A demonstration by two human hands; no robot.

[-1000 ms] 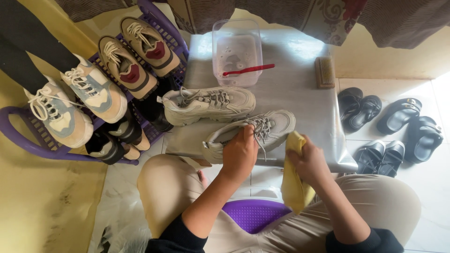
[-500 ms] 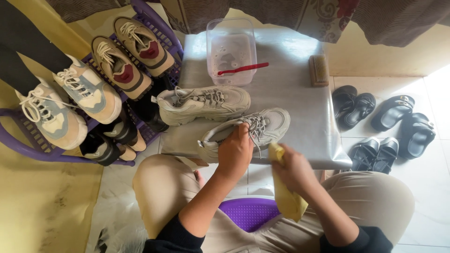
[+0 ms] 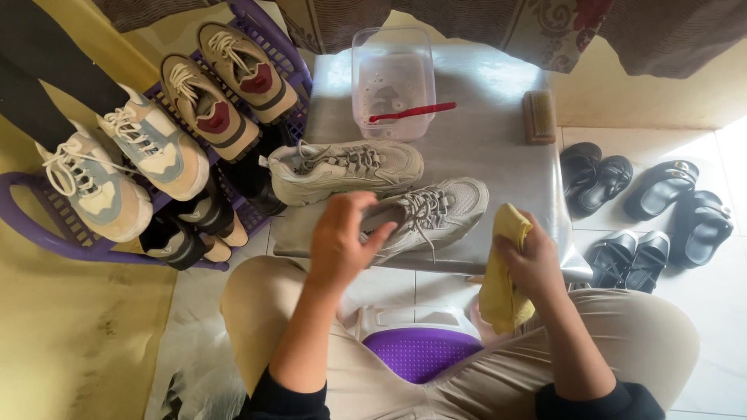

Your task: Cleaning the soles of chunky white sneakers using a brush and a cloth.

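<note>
My left hand grips the heel end of a beige sneaker that lies on its side near the front edge of a grey low table. My right hand holds a folded yellow cloth just right of the sneaker's toe, close to the table's front edge. The second beige sneaker of the pair lies just behind the first one on the table.
A clear plastic tub with a red toothbrush and a wooden brush stand further back on the table. A purple shoe rack with several sneakers stands at the left. Black sandals lie on the floor at the right. A purple stool shows between my knees.
My left hand has slid from the sneaker's laces to its heel end. My right hand with the cloth has come off the shoe's side and moved to the right.
</note>
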